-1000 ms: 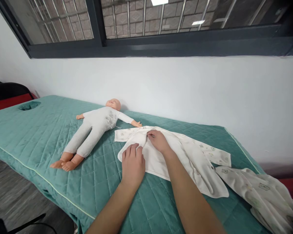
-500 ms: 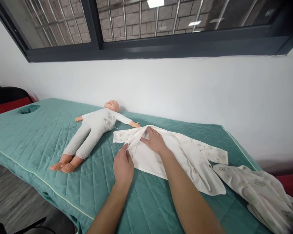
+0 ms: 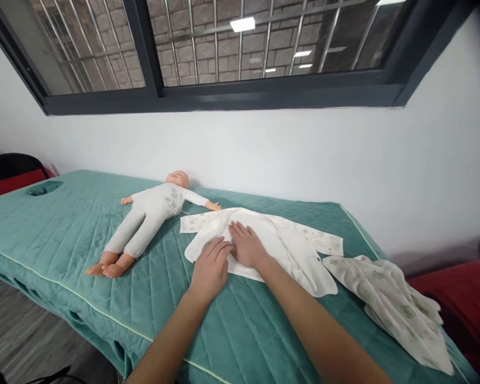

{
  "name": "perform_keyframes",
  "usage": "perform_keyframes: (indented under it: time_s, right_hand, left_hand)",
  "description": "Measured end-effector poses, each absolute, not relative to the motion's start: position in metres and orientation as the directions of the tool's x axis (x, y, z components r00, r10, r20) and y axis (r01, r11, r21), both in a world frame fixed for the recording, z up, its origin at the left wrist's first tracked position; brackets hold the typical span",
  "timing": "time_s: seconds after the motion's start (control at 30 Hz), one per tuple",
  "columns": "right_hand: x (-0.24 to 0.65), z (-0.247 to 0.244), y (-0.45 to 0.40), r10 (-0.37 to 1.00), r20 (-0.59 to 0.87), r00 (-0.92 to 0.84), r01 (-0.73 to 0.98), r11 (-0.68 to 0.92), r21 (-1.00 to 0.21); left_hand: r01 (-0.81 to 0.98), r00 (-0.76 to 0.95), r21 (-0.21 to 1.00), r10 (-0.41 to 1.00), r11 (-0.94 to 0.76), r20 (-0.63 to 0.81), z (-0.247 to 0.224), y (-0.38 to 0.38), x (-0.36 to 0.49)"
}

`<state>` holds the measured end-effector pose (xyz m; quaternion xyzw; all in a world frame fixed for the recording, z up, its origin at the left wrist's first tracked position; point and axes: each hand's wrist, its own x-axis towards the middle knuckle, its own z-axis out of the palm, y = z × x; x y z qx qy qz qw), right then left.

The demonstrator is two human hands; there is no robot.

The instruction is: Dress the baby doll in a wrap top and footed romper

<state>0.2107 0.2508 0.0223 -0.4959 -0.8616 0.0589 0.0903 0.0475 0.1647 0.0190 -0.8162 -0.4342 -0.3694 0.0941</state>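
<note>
A white baby shirt [image 3: 280, 242] with small printed figures on its sleeves lies spread on the green quilted cover, its front panels folded outward. My left hand [image 3: 213, 264] rests on the near left part of the shirt, fingers extended. Just right of it, my right hand [image 3: 246, 246] lies flat on the middle of the cloth, fingers stretched out. The hands nearly touch at the left fingertips. To the left, a baby doll [image 3: 156, 208] in a white body lies on its back, its outstretched hand close to the shirt's left sleeve.
Patterned baby trousers [image 3: 388, 298] lie crumpled at the right, against the shirt's edge. The green massage bed [image 3: 84, 240] has a face hole at far left. Behind it rises a white wall [image 3: 264, 154] under a dark window frame [image 3: 280, 96]. Something red [image 3: 460, 304] stands at the right.
The shirt's left front panel has been folded outward and now lies flat to the left. My right hand has come down onto the cloth; my left has moved right, close beside it.
</note>
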Motion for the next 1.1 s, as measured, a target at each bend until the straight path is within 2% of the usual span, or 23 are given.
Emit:
perform_keyframes:
  time_s: [0.1, 0.17, 0.43, 0.57, 0.7, 0.8, 0.9, 0.97, 1.1]
  right_hand:
    - [0.242, 0.023, 0.256, 0.963, 0.077, -0.257, 0.94, 0.267, -0.211]
    - [0.26, 0.024, 0.261, 0.987, 0.065, -0.147, 0.962, 0.158, -0.222]
    - [0.264, 0.019, 0.237, 0.996, 0.068, -0.051, 0.98, 0.063, -0.189]
    - [0.265, 0.02, 0.208, 0.988, 0.102, -0.114, 0.978, 0.13, -0.163]
    - [0.265, 0.039, 0.206, 0.951, 0.149, -0.271, 0.931, 0.298, -0.21]
    - [0.241, 0.065, 0.238, 0.932, 0.242, -0.271, 0.89, 0.338, -0.306]
    - [0.188, 0.086, 0.29, 0.935, 0.271, -0.231, 0.81, 0.339, -0.479]
    - [0.144, 0.09, 0.329, 0.936, 0.26, -0.236, 0.771, 0.344, -0.536]
    - [0.059, 0.086, 0.403, 0.942, 0.232, -0.242, 0.707, 0.335, -0.623]
  left_hand:
    - [0.742, 0.483, 0.127, 0.657, -0.658, 0.578, 0.02, 0.161, 0.052]
    - [0.746, 0.501, 0.139, 0.687, -0.651, 0.526, 0.021, 0.16, 0.055]
    - [0.776, 0.408, 0.255, 0.767, -0.577, 0.496, 0.025, 0.158, 0.06]
    - [0.724, 0.341, 0.411, 0.806, -0.553, 0.483, 0.036, 0.154, 0.043]
    - [0.75, 0.141, 0.521, 0.868, -0.407, 0.476, 0.068, 0.17, -0.016]
    - [0.818, -0.014, 0.507, 0.871, -0.273, 0.491, 0.093, 0.198, -0.085]
    - [0.899, -0.148, 0.43, 0.862, -0.088, 0.486, 0.102, 0.229, -0.16]
    - [0.895, -0.251, 0.443, 0.879, 0.051, 0.406, 0.097, 0.244, -0.202]
    - [0.747, -0.396, 0.636, 0.898, 0.193, 0.193, 0.08, 0.259, -0.249]
